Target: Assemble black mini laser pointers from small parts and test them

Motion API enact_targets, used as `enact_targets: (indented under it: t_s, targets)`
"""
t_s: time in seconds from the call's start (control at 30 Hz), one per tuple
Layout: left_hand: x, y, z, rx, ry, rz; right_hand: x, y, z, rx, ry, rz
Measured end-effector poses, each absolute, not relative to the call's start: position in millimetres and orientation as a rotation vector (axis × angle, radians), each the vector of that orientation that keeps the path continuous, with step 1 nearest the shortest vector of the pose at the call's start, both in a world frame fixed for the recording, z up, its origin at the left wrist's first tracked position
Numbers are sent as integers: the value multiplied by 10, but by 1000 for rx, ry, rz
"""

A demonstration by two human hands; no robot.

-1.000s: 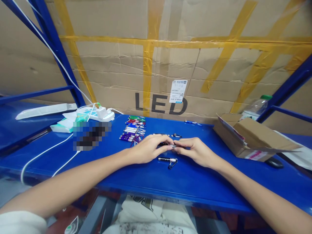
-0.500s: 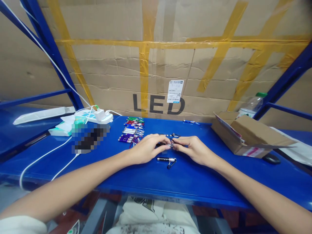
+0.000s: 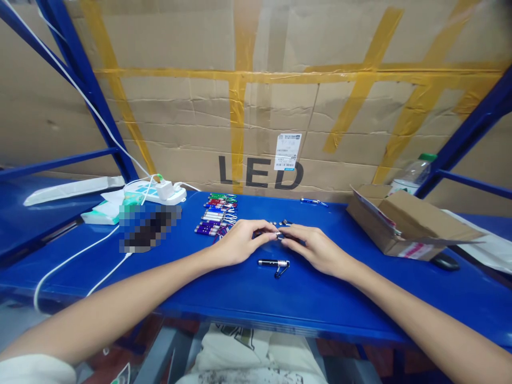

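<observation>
My left hand (image 3: 244, 242) is closed in a pinch around a small black mini flashlight, mostly hidden by the fingers. Its silver end (image 3: 279, 234) shows between the fingertips of both hands. From the other side, my right hand (image 3: 316, 245) pinches at that silver end with thumb and forefinger. Just below the hands lies another black mini flashlight (image 3: 273, 263) with a silver end and a black strap. Behind the fingertips are small silver button-like pieces (image 3: 274, 223) and a dark strapped piece (image 3: 286, 222).
A row of coloured mini flashlights (image 3: 212, 216) lies left of my hands; a blue one (image 3: 314, 201) is at the back. An open cardboard box (image 3: 384, 224) and a black mouse (image 3: 446, 261) are right. A power strip (image 3: 172, 196) with white cables and a pixelated dark object (image 3: 150, 229) are left.
My hands stay close together, and the fingertips have shifted slightly at the silver end. The flashlight's dark barrel and strap, visible between them before, are now mostly covered.
</observation>
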State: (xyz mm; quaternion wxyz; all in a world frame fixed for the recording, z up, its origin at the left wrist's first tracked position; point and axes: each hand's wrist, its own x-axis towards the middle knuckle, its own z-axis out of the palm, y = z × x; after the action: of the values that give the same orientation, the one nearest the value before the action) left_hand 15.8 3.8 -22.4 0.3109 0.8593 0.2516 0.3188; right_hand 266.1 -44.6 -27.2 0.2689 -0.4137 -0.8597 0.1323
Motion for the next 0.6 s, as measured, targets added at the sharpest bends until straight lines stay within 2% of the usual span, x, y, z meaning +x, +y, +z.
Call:
enact_targets:
  t_s: [0.3,0.6]
  targets:
    - [173,-20,-193,2333,614,810,2609,-515,-200,-1072,-2499,202]
    - [168,-10,-190,2324,596,833,2611,-499,-176,-1063,-2415,337]
